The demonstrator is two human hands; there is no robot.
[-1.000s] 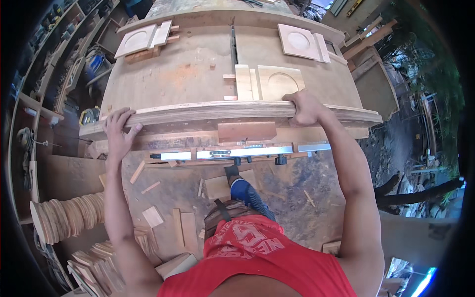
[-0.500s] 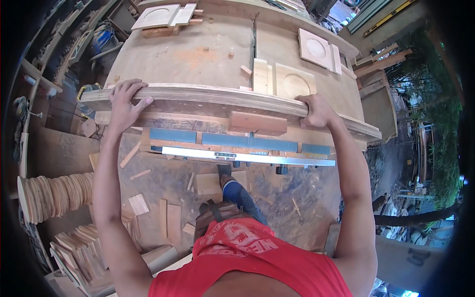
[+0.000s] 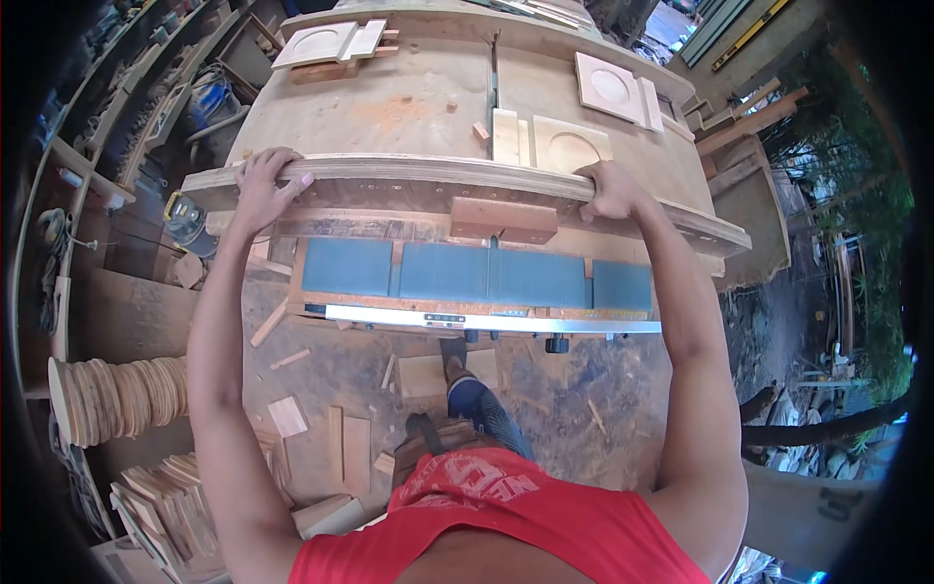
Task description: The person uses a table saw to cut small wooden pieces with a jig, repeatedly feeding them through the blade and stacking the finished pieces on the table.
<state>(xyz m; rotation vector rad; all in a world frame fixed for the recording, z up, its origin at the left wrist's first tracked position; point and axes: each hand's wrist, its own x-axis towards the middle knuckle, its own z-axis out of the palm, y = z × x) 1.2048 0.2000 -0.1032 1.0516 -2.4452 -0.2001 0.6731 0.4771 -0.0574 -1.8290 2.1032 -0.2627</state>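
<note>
A long plywood beam with a wooden block on its near face spans the wooden table top. My left hand is closed over the beam's left part, thumb on the near face, and my right hand grips its right part. Below the beam, nearer me, lies a strip of blue plates edged by a metal rail with black knobs. Several pale routed panels rest on the table, each with a recess; one sits just beyond the beam.
Shelving with tools lines the left, with a yellow-handled machine near the table. Stacked wooden discs and boards sit at lower left. Offcuts lie on the floor. Right of the table are timber pieces, plants and a dark branch-like bar.
Both my hands have carried the beam away from me, up in the picture. The blue plates that it hid earlier now show in full.
</note>
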